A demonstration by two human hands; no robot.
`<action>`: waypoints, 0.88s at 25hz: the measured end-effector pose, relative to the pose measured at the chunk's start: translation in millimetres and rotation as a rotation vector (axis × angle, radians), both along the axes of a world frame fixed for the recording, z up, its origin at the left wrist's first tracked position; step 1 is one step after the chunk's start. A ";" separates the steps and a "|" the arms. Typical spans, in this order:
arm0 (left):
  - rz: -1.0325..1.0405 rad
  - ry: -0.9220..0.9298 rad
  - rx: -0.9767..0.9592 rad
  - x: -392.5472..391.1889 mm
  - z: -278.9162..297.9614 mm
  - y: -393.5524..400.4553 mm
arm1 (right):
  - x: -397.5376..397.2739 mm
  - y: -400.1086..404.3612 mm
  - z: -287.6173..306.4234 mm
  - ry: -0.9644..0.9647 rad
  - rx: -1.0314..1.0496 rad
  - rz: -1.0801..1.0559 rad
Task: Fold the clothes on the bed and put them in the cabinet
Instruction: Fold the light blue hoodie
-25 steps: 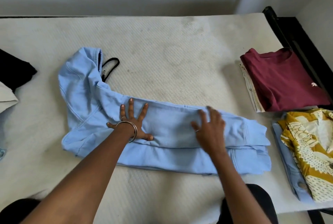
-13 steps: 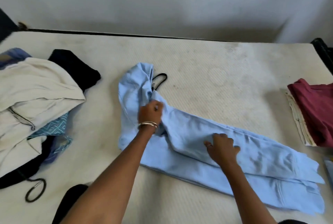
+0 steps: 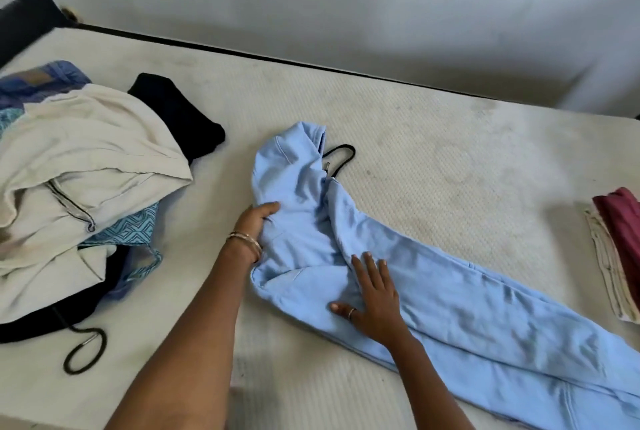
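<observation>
Risk now is that the light-blue hoodie (image 3: 433, 284), lying half-folded across the mattress (image 3: 433, 138), opens again, b/c my right hand (image 3: 372, 301) only presses it w/ flat fingers while my left hand (image 3: 254, 221) grips the hood part and pulls.

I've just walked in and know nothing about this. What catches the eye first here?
A long light-blue hoodie stretches across the white mattress, with both hands on it: the left hand at the hood end, the right hand flat on the middle. A rumpled clothes pile sits at the left.
</observation>
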State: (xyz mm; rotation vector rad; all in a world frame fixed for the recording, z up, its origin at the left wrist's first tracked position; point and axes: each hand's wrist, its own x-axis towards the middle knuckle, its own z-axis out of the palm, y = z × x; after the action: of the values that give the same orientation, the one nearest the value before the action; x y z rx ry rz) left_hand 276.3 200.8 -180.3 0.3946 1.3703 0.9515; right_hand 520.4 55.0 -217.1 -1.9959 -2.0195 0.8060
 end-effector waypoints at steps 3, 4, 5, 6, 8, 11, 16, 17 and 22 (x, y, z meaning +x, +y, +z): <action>0.168 -0.148 0.226 -36.8 2.3 -25.7 | 2.7 4.4 4.8 0.071 0.002 -0.078; 0.214 -0.140 0.249 -43.4 0.8 -36.6 | 2.1 4.6 6.9 0.074 0.000 -0.098; 0.276 -0.113 0.235 -46.9 0.2 -46.3 | 0.1 4.1 9.0 0.064 -0.002 -0.109; 0.338 -0.076 0.213 -49.2 0.4 -52.7 | -3.6 3.5 11.7 0.045 -0.003 -0.122; 0.402 -0.015 0.172 -54.1 0.7 -48.9 | -13.6 7.1 22.0 0.013 -0.010 -0.167; 0.308 -0.082 0.077 -62.3 6.6 -25.3 | -30.6 17.8 31.4 0.005 0.070 -0.195; 0.031 -0.157 0.053 -55.3 37.4 -4.1 | -53.2 28.7 22.2 -0.065 -0.104 -0.047; 0.096 -0.199 0.121 -51.8 42.3 -0.8 | -55.2 35.8 25.5 -0.118 -0.154 -0.022; 0.446 0.003 0.050 -61.7 39.7 22.6 | -59.5 96.1 58.8 -0.076 -0.023 -0.180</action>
State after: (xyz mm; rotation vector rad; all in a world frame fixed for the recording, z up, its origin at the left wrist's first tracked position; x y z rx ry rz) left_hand 214.6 223.3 -140.6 0.1256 1.4688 1.3515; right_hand 460.9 151.0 -158.4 -2.2144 -1.8421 0.7280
